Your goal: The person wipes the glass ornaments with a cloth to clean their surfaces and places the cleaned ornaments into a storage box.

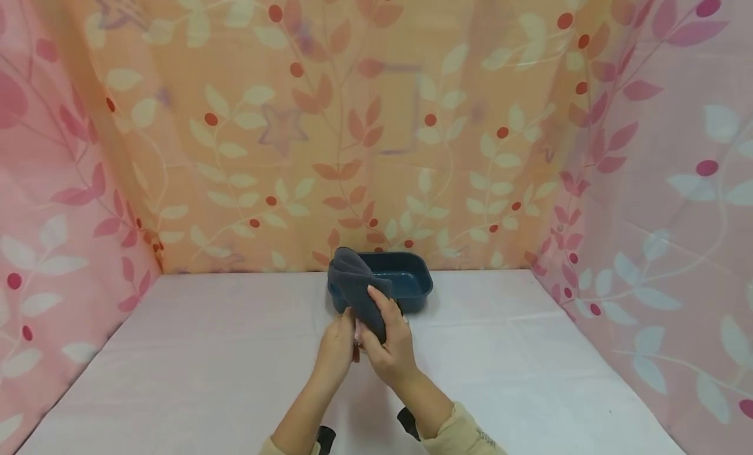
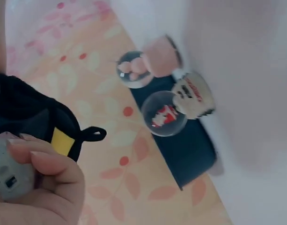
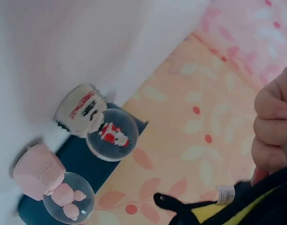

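Note:
Both hands meet before the blue bin in the head view. My right hand (image 1: 393,344) grips a dark grey cloth (image 1: 361,285), which drapes up over the bin's left part. Close beside it, my left hand (image 1: 335,347) curls round a pale object with a round base (image 2: 10,176); a small switch shows on its underside. The cloth hides the rest of this object. In the left wrist view the cloth looks black, with a yellow patch and a hanging loop (image 2: 94,134). A white tag (image 3: 225,194) shows on it in the right wrist view.
The blue bin (image 1: 414,285) stands against the patterned back curtain (image 1: 376,148). Before it are a snow globe with a pink base (image 2: 162,56) and one with a cream, lettered base (image 2: 195,96). White cloth (image 1: 206,363) covers the table; curtains flank it.

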### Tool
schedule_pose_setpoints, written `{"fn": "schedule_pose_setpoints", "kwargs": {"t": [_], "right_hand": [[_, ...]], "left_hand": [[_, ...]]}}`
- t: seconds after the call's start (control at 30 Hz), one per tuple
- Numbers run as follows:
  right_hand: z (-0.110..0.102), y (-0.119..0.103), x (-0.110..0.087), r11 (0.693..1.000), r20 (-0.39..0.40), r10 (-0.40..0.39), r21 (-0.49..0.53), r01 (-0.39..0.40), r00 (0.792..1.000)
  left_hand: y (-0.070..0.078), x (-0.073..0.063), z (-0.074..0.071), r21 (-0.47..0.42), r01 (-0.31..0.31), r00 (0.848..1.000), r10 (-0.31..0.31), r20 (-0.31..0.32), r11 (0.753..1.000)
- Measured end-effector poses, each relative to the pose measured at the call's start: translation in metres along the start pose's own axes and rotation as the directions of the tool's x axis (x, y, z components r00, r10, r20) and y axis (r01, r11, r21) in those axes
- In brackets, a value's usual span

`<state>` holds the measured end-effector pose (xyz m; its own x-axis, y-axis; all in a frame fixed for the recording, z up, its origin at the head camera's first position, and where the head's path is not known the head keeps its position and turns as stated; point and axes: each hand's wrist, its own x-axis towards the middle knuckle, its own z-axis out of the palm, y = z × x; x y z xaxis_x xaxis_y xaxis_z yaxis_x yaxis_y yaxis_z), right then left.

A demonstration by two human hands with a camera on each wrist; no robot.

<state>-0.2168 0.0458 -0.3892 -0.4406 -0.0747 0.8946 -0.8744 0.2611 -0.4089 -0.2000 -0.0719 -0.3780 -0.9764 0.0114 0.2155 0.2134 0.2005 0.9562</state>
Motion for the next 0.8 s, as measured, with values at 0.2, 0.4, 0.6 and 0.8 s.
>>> {"fn": "schedule_pose_setpoints", "kwargs": {"t": [0.2, 0.4, 0.6, 0.8], "right_hand": [[0.002, -0.001, 0.004, 0.999, -0.058, 0.044, 0.004, -0.043, 0.997], [-0.002, -0.008, 0.012, 0.957, -0.091, 0.271, 0.129, -0.259, 0.958], [-0.013, -0.010, 0.023, 0.693, 0.050, 0.635, 0.406, -0.596, 0.771], [-0.020, -0.006, 0.028, 0.294, 0.236, 0.808, 0.633, -0.716, 0.541]], "left_hand": [[-0.003, -0.004, 0.000, 0.105, -0.087, 0.995, 0.082, 0.054, 0.991], [-0.005, -0.006, 0.001, 0.151, -0.145, 0.988, 0.134, 0.082, 0.978], [-0.010, -0.009, 0.000, 0.178, -0.172, 0.981, 0.152, 0.124, 0.969], [-0.015, -0.010, 0.002, 0.089, -0.147, 0.980, 0.132, 0.150, 0.985]]}}
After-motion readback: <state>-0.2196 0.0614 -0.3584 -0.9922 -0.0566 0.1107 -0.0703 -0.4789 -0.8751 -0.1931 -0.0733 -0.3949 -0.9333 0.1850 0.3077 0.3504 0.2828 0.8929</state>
